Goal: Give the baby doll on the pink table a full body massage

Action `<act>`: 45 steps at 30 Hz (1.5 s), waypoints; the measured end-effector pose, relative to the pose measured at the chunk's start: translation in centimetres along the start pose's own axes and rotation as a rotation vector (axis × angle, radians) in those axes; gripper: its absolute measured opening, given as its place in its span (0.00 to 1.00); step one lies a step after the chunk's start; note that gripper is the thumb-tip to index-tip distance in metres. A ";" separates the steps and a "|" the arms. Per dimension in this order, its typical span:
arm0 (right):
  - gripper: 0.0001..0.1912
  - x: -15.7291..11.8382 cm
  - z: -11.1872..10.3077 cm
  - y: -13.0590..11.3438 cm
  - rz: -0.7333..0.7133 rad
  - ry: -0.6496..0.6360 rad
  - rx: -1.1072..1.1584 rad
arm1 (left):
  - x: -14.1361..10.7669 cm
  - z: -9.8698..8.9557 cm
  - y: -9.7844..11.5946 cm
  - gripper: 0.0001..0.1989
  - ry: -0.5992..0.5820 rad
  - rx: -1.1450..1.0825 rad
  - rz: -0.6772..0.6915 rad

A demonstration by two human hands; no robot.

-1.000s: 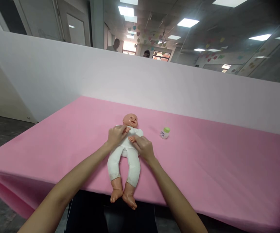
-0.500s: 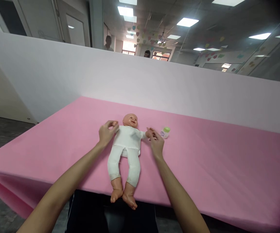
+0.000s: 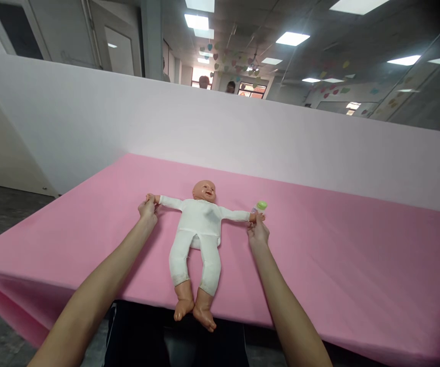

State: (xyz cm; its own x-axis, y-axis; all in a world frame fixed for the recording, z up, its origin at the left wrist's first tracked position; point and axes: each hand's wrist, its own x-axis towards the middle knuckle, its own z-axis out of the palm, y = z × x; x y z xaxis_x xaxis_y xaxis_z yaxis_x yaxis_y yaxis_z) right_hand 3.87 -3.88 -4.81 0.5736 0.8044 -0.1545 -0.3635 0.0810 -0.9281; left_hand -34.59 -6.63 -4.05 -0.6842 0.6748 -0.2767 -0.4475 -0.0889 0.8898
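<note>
A baby doll (image 3: pixel 200 216) with a white cloth body lies on its back on the pink-covered table (image 3: pixel 338 255). Its head points toward the far wall and its feet hang slightly over the near edge. Both doll arms are stretched straight out sideways. My left hand (image 3: pixel 148 210) is closed on the doll's hand at the left. At the right, my right hand (image 3: pixel 258 230) grips the doll's other hand. Just behind that doll hand is a small clear bottle with a green cap (image 3: pixel 262 205), its lower part partly hidden.
A white partition wall (image 3: pixel 281 142) runs along the table's far side. Beyond it, the heads of people (image 3: pixel 203 82) show in a room with ceiling lights. A door (image 3: pixel 6 137) stands at the left. My dark-trousered legs (image 3: pixel 136 336) are under the near edge.
Both my hands have moved outward, away from the doll's body. The doll's arms have gone from bent to stretched out sideways. The doll's body and the bottle stay in place.
</note>
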 end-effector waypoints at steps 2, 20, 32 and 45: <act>0.24 -1.3 0.9 -0.8 -0.165 -0.065 -0.058 | -1.1 0.9 0.4 0.10 -0.061 0.059 0.173; 0.11 -10.4 2.8 1.4 -1.359 -0.875 -0.955 | -8.5 3.3 -3.2 0.05 -0.607 1.104 1.215; 0.22 -1.7 0.3 -0.5 -0.044 -0.100 -0.014 | -1.0 0.2 0.5 0.08 -0.072 -0.010 0.014; 0.25 -3.1 1.7 -1.4 -0.265 -0.148 -0.065 | -2.5 1.7 1.0 0.09 -0.105 0.157 0.287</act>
State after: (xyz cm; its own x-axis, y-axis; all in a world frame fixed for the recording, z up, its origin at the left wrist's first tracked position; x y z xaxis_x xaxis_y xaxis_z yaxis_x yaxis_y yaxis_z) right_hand 1.42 -5.48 -2.43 0.5270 0.8378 0.1428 -0.1651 0.2658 -0.9498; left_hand -32.29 -7.15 -1.84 -0.7024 0.7114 0.0246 -0.1458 -0.1776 0.9732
